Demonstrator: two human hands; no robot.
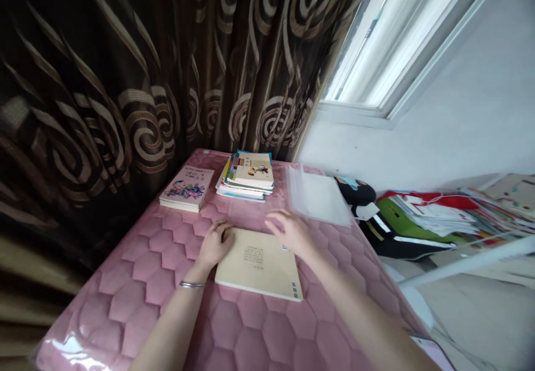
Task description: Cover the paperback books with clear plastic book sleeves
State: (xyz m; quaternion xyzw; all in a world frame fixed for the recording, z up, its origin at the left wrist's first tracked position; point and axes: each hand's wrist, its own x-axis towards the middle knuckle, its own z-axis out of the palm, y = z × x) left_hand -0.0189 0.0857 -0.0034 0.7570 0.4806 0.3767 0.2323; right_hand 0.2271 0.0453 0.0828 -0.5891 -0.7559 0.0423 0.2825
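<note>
A cream-coloured book (254, 271) lies flat on a pink quilted surface, its printed text upside down to me. My left hand (216, 243) rests at the book's far left corner, fingers curled over the edge and closed on it. Over the far right corner is my right hand (290, 232), with thumb and fingers a little apart. Just beyond the book lies what looks like a thin clear plastic sheet (248, 209), faint against the pink. Whether the right fingertips touch this sheet I cannot tell.
Farther back are a stack of books (251, 170), a pink-covered pile of books (188, 188) at left and clear plastic covers (320, 193) at right. Bags and papers (430, 218) lie beyond the right edge. A patterned curtain (167, 81) hangs behind. A phone-like object (432, 354) is near.
</note>
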